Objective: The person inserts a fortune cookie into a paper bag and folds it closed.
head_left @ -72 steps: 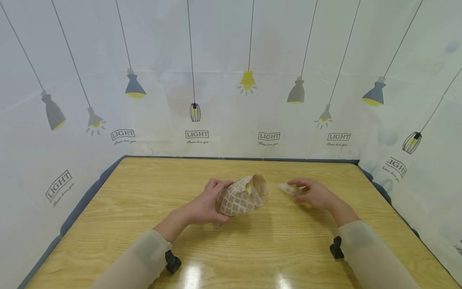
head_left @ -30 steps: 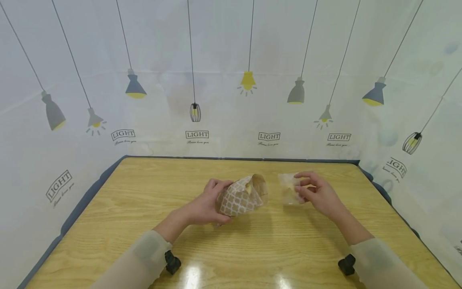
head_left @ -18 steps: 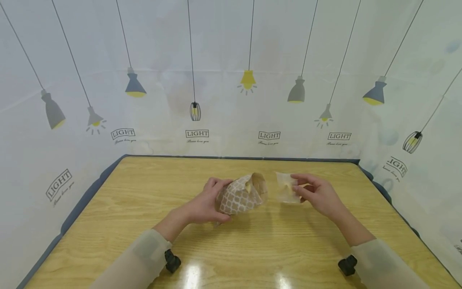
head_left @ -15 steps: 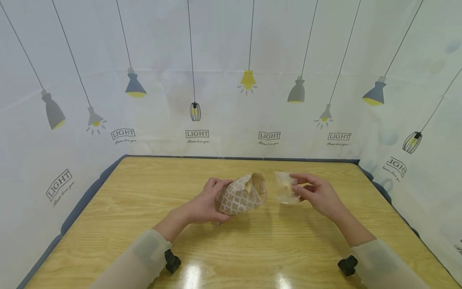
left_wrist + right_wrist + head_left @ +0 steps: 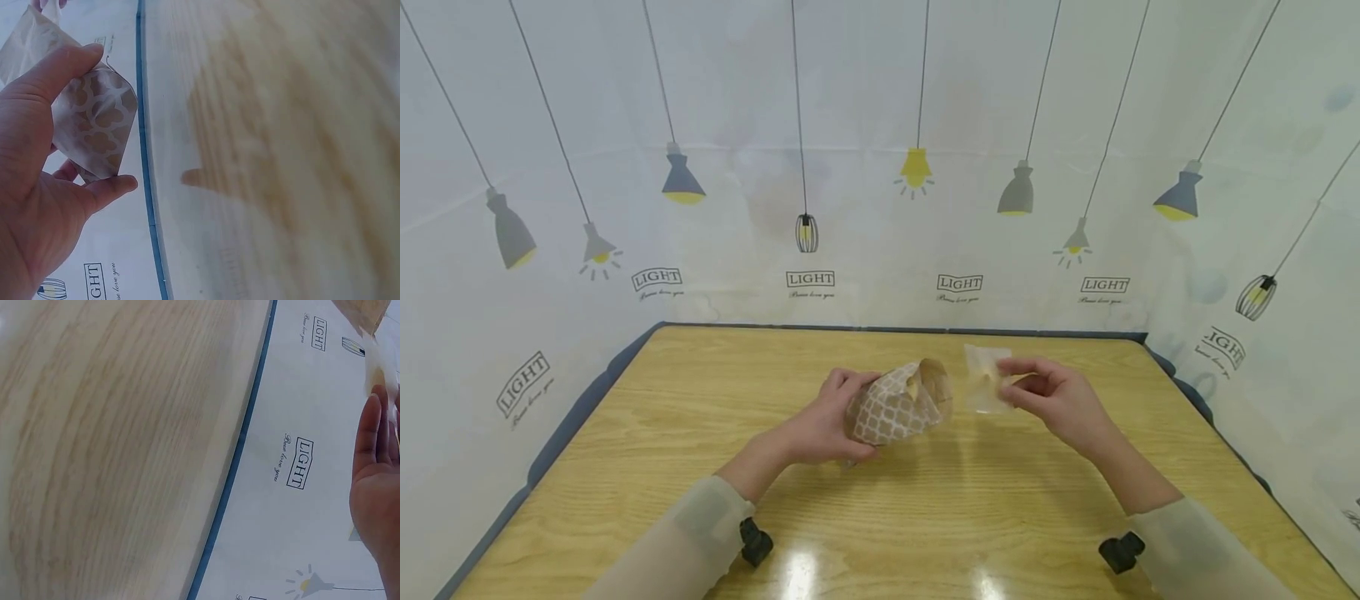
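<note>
My left hand (image 5: 823, 427) grips a brown paper bag (image 5: 891, 408) with a white lattice print, fingers and thumb wrapped round its closed end. Tilted on its side above the table, the bag has its mouth toward the right; a small pale yellowish spot shows near the mouth. The left wrist view shows the printed bag (image 5: 97, 119) between thumb and fingers. Just right of the mouth, my right hand (image 5: 1063, 408) pinches a small translucent packet (image 5: 979, 375) with something pale yellow inside. In the right wrist view the packet (image 5: 377, 362) stands at the fingertips, close to the bag (image 5: 365, 314).
A light wooden table (image 5: 700, 375) with a dark blue edge lies under both hands. Behind and beside it hangs a white backdrop (image 5: 865, 192) printed with lamps and words. A black wrist mount (image 5: 756, 542) sits at the left cuff, another mount (image 5: 1122, 552) at the right.
The packet has turned from tilted to facing the head camera, then shifted left and slightly up toward the bag's mouth with my right hand. The left hand and bag have hardly moved.
</note>
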A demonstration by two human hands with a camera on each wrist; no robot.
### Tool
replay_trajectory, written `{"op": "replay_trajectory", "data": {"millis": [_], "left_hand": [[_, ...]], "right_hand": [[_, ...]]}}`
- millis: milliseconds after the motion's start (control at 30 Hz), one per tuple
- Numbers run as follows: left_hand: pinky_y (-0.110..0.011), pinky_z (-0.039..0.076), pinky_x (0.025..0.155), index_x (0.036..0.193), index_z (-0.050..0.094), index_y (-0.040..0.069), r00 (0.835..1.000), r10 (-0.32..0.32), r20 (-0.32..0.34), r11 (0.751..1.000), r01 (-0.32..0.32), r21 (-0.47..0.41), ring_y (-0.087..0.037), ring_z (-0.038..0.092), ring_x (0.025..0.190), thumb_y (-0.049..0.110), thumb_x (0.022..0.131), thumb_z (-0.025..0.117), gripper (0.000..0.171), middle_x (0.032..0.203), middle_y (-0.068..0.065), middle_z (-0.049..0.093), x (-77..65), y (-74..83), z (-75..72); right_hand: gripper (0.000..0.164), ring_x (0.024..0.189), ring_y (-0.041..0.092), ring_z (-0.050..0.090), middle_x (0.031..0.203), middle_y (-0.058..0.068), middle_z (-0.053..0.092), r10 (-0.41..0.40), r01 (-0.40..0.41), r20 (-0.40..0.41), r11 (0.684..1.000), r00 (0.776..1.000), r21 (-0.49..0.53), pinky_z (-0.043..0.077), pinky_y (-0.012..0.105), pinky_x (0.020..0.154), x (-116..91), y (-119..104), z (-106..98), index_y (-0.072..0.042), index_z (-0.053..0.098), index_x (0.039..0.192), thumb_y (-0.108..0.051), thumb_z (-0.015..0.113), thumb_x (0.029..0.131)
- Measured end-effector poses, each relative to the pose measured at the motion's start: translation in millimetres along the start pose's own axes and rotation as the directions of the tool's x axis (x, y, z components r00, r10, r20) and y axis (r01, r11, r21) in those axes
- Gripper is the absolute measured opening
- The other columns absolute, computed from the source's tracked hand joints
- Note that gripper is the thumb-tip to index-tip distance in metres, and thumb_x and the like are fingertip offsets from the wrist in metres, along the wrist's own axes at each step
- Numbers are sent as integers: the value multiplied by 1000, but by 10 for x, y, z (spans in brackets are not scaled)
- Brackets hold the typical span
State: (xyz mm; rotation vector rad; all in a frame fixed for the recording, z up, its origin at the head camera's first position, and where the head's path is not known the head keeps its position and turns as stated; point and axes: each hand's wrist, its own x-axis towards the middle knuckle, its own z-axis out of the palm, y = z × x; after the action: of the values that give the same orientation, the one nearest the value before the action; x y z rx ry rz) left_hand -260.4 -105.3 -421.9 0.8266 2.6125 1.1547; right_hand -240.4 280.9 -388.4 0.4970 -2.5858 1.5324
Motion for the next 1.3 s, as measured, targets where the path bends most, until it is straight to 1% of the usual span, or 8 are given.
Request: {"op": "replay_trajectory", "data": {"millis": [300,400,633,867,933,1100,1167,1300], "left_hand": [[-60,41,126,171,31,23,1000,6,-2,1000,-6,14,-33,39,147,22,82,98,111,157,-13,32,14,-41,-20],[-62,41,125,171,32,23,1000,19,-3,1000,-19,12,-33,39,147,22,82,98,111,157,-14,33,21,-47,-19],[-64,40,125,169,34,22,999,36,-2,999,-36,7,-34,38,146,19,81,98,109,155,-15,34,22,-41,2],[-62,40,125,169,34,24,999,37,13,999,-37,2,-33,38,146,18,82,97,108,154,-13,33,32,-23,38],[-62,40,125,169,34,25,999,40,20,999,-40,-3,-32,38,145,17,83,96,107,154,-13,33,37,-10,44],[-62,41,123,169,34,26,998,55,30,998,-54,-13,-31,37,144,15,83,96,107,153,-13,34,36,30,60],[-62,42,123,169,34,25,998,61,29,998,-60,-8,-31,38,143,14,82,96,107,153,-13,35,33,39,65],[-60,42,123,170,34,24,997,65,31,998,-65,5,-31,39,143,14,81,97,108,154,-13,35,35,52,69]], "right_hand": [[44,96,7,74,118,-9,77,-36,34,37,997,999,67,63,25,82,5,-119,24,-6,68,144,-16,80,102],[45,96,6,74,117,-7,77,-39,35,54,996,998,86,62,23,82,4,-179,44,-4,68,144,-14,80,102],[42,92,8,74,105,-4,78,-51,39,115,994,992,102,63,24,81,9,-301,96,-3,70,142,-9,79,101],[37,90,11,75,112,2,79,-50,30,185,994,981,108,64,28,76,32,-350,150,-4,75,136,-11,80,100],[35,87,11,74,109,5,79,-46,25,197,994,979,108,63,28,74,43,-358,167,-4,76,135,-11,80,101],[33,77,11,66,100,12,78,-16,5,202,998,979,55,57,28,64,67,-381,197,-7,78,133,-16,80,102],[32,75,11,63,102,13,77,-9,5,193,1000,981,22,54,27,62,81,-391,210,-10,79,133,-18,80,102],[32,75,10,59,100,9,75,-11,13,161,1000,987,-16,48,25,60,106,-410,238,-11,79,132,-20,81,101]]}}
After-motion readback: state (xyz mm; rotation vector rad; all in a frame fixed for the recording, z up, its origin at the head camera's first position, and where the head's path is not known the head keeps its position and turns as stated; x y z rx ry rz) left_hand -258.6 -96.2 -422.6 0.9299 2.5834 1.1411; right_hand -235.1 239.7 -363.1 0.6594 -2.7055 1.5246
